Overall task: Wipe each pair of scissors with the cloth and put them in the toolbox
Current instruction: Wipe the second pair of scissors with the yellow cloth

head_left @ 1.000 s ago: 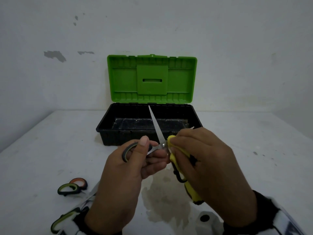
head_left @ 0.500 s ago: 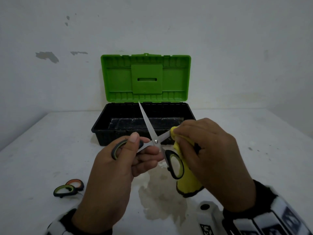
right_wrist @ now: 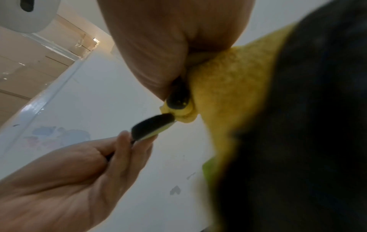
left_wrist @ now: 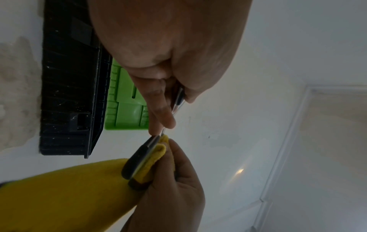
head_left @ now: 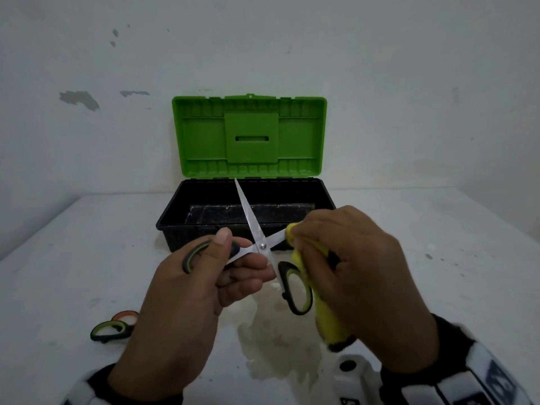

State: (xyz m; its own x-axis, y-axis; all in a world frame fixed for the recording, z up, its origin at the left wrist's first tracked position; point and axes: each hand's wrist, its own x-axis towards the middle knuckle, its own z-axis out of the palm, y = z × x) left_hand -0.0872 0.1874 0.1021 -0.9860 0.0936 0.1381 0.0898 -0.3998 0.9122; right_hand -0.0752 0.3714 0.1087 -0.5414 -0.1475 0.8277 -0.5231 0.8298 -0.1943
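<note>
the left hand (head_left: 187, 287) grips one handle of the spread scissors (head_left: 262, 246); the right hand (head_left: 359, 276) pinches the cloth (head_left: 327, 311) round the blade pointing to two o'clock, nearest it.

Black cuffs (head_left: 450, 343); white wrist bands (head_left: 493, 375) with dark markings

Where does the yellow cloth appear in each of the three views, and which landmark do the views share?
Head: the yellow cloth is right of centre, gripped by the right hand round one blade of the scissors.
Left wrist: the cloth fills the lower left and folds over the blade at centre.
Right wrist: the cloth is at centre right, under the hand.
Shared landmark: the scissors' black and green handle, in all three views.
</note>
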